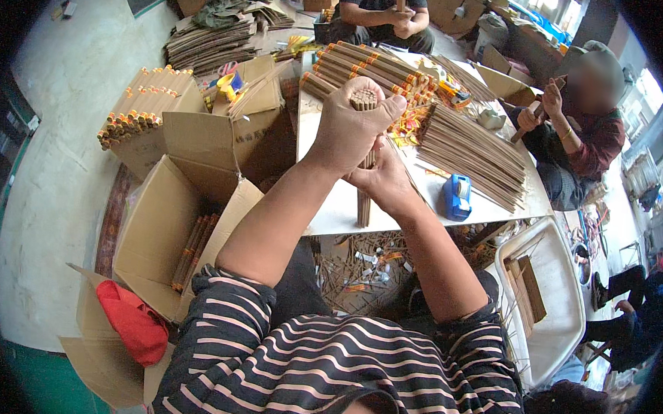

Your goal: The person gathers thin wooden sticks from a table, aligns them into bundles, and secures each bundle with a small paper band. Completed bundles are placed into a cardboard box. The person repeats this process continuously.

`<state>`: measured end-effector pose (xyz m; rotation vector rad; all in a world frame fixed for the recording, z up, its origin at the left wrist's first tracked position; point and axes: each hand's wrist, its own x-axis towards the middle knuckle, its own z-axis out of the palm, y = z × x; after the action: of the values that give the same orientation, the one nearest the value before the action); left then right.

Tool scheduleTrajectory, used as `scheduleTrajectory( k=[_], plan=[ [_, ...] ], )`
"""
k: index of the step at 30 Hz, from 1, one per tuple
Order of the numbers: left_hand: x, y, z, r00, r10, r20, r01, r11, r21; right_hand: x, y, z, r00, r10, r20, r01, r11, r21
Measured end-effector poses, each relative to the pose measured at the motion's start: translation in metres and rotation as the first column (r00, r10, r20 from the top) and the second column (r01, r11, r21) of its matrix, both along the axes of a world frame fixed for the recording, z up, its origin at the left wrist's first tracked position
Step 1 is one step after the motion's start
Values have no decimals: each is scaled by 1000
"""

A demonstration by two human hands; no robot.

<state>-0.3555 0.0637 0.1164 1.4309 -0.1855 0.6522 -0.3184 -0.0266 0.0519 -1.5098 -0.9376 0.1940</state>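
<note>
Above the near edge of the white table [323, 214], both my hands grip an upright bundle of thin brown incense sticks [364, 209]. My left hand [350, 129] is wrapped around its upper part, and the round end of the bundle shows above the fingers. Lower down, my right hand [384, 178] is closed around the same bundle. Loose brown sticks [473, 154] lie in a broad spread to the right of my hands. Behind them are stacked finished bundles [369, 63] with orange and yellow bands. A blue tape dispenser [458, 199] stands near the table's right front.
Open cardboard boxes [146, 235] stand at the left, one holding banded bundles; a red cloth [132, 324] hangs over a flap. More bundles [145, 107] are piled behind. A white tub [567, 294] is at the right. Two people sit across the table, each holding sticks. Scraps litter the floor.
</note>
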Motion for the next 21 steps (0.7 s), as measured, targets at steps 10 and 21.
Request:
scheduleTrajectory(
  k=[10,21],
  plan=[
    [-3,8,11,946,-322,41,322,912,-256,-4,-10,8,967,153,-205,-176,979,-98],
    [-26,-25,2,1000,-3,-17,0,982,-188,-28,-11,-7,989,-107,-104,107,994,0]
  ],
)
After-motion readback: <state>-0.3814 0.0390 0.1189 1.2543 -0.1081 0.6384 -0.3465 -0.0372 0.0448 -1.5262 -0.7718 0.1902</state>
